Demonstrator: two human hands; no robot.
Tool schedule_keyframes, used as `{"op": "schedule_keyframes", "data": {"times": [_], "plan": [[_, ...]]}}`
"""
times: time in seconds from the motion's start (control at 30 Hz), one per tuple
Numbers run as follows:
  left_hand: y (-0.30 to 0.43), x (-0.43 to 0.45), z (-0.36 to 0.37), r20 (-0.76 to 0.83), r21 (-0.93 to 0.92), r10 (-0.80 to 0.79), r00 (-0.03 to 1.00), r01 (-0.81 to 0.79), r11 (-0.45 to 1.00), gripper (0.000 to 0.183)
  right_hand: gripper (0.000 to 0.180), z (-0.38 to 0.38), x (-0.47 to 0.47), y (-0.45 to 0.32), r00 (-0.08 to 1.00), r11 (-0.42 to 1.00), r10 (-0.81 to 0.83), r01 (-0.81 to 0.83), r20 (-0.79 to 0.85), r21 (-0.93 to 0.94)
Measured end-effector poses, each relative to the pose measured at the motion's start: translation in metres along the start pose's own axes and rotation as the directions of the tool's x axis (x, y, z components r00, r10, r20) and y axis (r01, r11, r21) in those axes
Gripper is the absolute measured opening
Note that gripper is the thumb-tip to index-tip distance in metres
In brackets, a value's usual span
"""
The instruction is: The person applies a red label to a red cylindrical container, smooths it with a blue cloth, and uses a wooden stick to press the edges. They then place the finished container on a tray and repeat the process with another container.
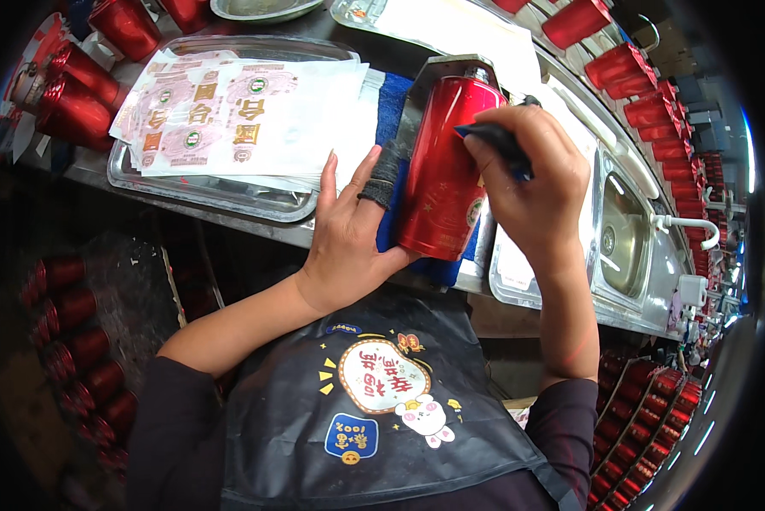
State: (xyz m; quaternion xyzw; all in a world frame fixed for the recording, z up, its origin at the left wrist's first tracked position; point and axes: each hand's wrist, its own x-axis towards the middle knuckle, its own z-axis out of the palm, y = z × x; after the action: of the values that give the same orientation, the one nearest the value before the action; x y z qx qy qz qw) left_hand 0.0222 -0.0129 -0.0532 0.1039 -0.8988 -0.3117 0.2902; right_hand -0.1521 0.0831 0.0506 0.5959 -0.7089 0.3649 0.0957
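Observation:
A glossy red bottle lies on its side over a blue towel, its neck by a metal holder. Gold stars and a small emblem show near its base. My left hand, a black wrap around one finger, rests beside the bottle with its thumb at the base and its fingers spread. Between the thumb and fingers of my right hand is a black tool with a blue edge, perhaps a squeegee, held against the bottle's side. The rest of the tool is hidden by the hand.
To the left, a clear tray holds stacked printed transfer sheets. Red bottles stand behind it. Another tray with white sheets lies at right, beside a steel sink with a white faucet. More red bottles line the right.

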Motion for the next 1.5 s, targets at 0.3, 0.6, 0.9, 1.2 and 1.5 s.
{"op": "schedule_keyframes", "data": {"times": [0.3,0.6,0.9,1.2,1.5], "plan": [[-0.008,-0.007,-0.002,0.016,-0.035,-0.027,1.000,0.028,0.999,0.104,0.021,0.008,-0.043,-0.042,0.899,0.941,-0.334,0.334,0.284,0.052],[0.029,0.025,-0.003,0.138,-0.008,0.124,0.983,-0.124,0.992,0.106,0.029,-0.017,-0.067,-0.012,0.972,0.932,0.229,-0.234,0.052,0.275],[0.014,0.027,-0.013,0.292,-0.204,0.066,0.954,-0.005,0.979,0.114,0.026,0.004,-0.069,0.022,0.927,0.961,-0.276,0.266,-0.252,-0.075],[0.004,0.031,-0.021,0.317,-0.288,0.038,0.948,0.058,0.956,0.117,0.015,-0.004,-0.034,0.043,0.927,0.997,0.030,-0.003,-0.374,0.074],[-0.010,0.071,-0.039,0.308,-0.080,0.130,0.942,-0.111,0.991,0.088,0.023,-0.004,-0.034,0.046,0.761,0.794,0.563,-0.389,-0.322,0.467]]}}
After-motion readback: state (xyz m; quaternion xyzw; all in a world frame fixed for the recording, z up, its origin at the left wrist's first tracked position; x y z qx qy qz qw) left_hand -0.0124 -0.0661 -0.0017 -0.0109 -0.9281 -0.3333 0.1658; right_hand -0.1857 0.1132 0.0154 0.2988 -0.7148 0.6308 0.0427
